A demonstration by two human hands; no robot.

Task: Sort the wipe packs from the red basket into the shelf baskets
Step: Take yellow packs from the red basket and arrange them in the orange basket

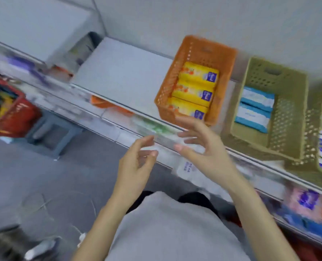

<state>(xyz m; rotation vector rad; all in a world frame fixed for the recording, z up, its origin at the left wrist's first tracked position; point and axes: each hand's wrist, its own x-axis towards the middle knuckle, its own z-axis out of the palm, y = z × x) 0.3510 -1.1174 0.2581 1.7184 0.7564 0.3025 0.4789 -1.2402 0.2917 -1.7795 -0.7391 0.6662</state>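
While left hand (137, 164) and right hand (205, 147) hovered empty, fingers loosely spread, three glossy yellow wipe packs (194, 91) lay in perforated orange basket (167, 87); red basket (24, 112) far left; print unreadable

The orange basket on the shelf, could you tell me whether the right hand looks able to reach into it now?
Probably yes: the right hand is empty, open and close in front of the orange basket, whose top is uncovered.
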